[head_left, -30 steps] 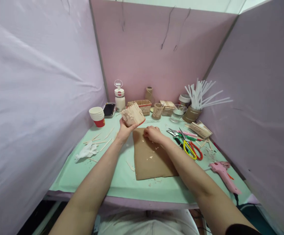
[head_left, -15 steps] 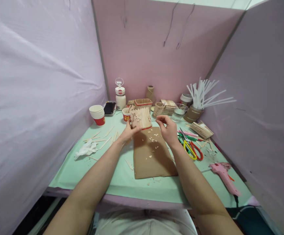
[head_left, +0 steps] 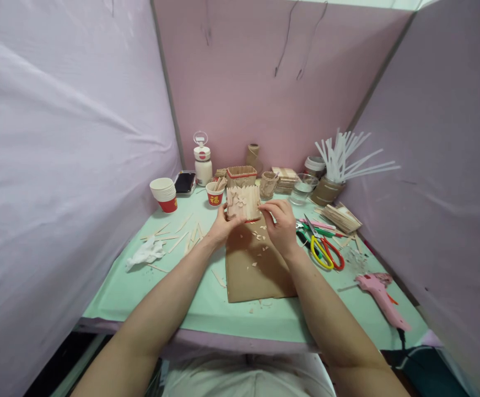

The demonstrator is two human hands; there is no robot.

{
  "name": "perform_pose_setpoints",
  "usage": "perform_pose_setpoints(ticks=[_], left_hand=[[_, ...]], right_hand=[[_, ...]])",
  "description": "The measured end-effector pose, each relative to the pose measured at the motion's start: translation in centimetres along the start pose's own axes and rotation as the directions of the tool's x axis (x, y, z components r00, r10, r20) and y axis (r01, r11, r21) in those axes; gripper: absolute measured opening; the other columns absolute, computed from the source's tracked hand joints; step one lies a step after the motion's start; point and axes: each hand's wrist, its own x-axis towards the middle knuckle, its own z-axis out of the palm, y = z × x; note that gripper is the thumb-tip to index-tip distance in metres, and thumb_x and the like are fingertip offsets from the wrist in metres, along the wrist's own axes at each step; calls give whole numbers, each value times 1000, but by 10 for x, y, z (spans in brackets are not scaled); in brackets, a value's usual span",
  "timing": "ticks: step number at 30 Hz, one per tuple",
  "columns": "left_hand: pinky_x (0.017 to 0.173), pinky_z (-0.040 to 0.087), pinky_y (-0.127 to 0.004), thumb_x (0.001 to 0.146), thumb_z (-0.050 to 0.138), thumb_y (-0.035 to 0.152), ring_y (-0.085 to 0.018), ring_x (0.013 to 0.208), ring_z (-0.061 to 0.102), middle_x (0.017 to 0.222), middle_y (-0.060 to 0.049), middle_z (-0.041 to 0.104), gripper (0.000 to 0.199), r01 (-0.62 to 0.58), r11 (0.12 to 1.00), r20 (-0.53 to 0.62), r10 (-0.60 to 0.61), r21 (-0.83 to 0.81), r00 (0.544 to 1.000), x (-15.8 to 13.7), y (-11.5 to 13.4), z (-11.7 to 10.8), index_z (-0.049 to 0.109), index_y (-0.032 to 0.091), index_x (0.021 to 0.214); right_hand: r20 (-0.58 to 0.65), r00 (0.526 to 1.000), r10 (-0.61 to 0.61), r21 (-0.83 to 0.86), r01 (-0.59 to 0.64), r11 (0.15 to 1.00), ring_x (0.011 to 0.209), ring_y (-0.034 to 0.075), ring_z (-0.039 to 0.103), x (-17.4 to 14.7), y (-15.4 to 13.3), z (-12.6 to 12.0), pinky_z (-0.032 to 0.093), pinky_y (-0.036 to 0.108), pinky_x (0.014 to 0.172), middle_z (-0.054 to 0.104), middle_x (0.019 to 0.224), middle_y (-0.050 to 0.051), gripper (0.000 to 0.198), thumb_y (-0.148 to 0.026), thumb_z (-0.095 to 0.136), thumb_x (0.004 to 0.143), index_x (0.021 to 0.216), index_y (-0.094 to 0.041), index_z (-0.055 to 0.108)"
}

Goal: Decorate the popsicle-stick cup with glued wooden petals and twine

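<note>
A small box of upright pale wooden sticks (head_left: pixel 243 203), jagged along its top and red along its bottom edge, is held up in my left hand (head_left: pixel 223 225). Petal-like wood chips decorate the side facing me. My right hand (head_left: pixel 280 221) is pinched at the box's right edge; whatever sits between its fingertips is too small to make out. Under the box lies a brown cardboard sheet (head_left: pixel 256 281), scattered with small wood chips (head_left: pixel 258 237).
Scissors (head_left: pixel 322 253) and a pink glue gun (head_left: pixel 382 306) lie at right. Behind are a stick basket (head_left: pixel 242 177), a water bowl (head_left: pixel 301 193), a twine spool (head_left: pixel 253 157) and white glue sticks (head_left: pixel 339 160). Paper cups (head_left: pixel 164 194) and a crumpled tissue (head_left: pixel 145 251) are left.
The box has shifted slightly right and down in my left hand. My right hand, apart from it before, has come in to its right edge.
</note>
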Motion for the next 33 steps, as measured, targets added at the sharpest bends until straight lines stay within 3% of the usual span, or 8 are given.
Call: perform_pose_setpoints(ticks=[6, 9, 12, 17, 21, 27, 30, 33], left_hand=[[112, 33, -42, 52, 90, 34, -29, 133, 46, 143, -20, 44, 102, -172, 969, -208, 207, 175, 956, 7, 0, -7, 31, 19, 134], [113, 32, -42, 51, 90, 36, -30, 135, 43, 143, -20, 42, 104, -208, 948, -243, 266, 239, 933, 5, 4, -8, 31, 19, 134], [113, 30, -43, 51, 90, 39, -30, 135, 41, 143, -19, 40, 104, -253, 906, -244, 345, 341, 906, 1, 5, -6, 31, 19, 134], [112, 32, -46, 53, 89, 41, -31, 131, 43, 138, -15, 43, 101, -322, 820, -188, 451, 473, 873, -8, -4, 4, 34, 23, 135], [107, 35, -47, 55, 87, 36, -32, 124, 46, 130, -13, 46, 99, -302, 723, -137, 480, 622, 867, -19, -9, 15, 34, 22, 137], [109, 30, -50, 61, 82, 34, -34, 129, 37, 134, -15, 43, 95, -420, 462, 58, 616, 782, 786, -24, -8, 15, 30, 21, 139], [110, 28, -51, 64, 80, 35, -35, 130, 35, 136, -16, 41, 93, -465, 365, 138, 649, 807, 748, -20, -9, 10, 28, 22, 140], [109, 28, -52, 66, 79, 36, -35, 130, 35, 136, -16, 40, 93, -470, 333, 169, 642, 817, 748, -17, -11, 7, 27, 22, 141]], right_hand=[[-64, 979, 195, -89, -200, 976, 93, 25, 55, -2, 48, -4, 43, 42, 89, 64, 91, 9, 20, -25, 47, 93, 89, -21, 66], [-29, 957, 289, -92, -291, 952, 92, 26, 55, -5, 71, -6, 42, 46, 91, 62, 86, 10, 20, -25, 48, 89, 83, -21, 67], [16, 942, 335, -49, -334, 941, 105, 30, 53, -8, 76, -3, 37, 54, 99, 63, 99, 14, 18, -32, 58, 84, 90, -18, 68], [139, 943, 302, 150, -322, 935, 125, 25, 51, -7, 46, 13, 48, 45, 96, 50, 139, 15, 56, -44, 57, 87, 138, -24, 45], [192, 955, 226, 269, -273, 923, 135, 24, 42, -2, 25, 10, 45, 43, 104, 37, 152, 11, 74, -45, 66, 82, 147, -30, 31], [366, 926, 91, 378, -237, 895, 123, 25, 54, 3, 36, -13, 35, 49, 111, 60, 126, 11, 91, -39, 74, 78, 151, -26, 21], [428, 899, 92, 376, -270, 887, 118, 24, 57, 3, 45, -19, 38, 47, 109, 61, 123, 11, 85, -37, 75, 78, 148, -24, 29], [442, 891, 104, 373, -288, 882, 112, 23, 60, 3, 47, -20, 42, 44, 104, 64, 116, 9, 73, -33, 71, 79, 143, -23, 36]])
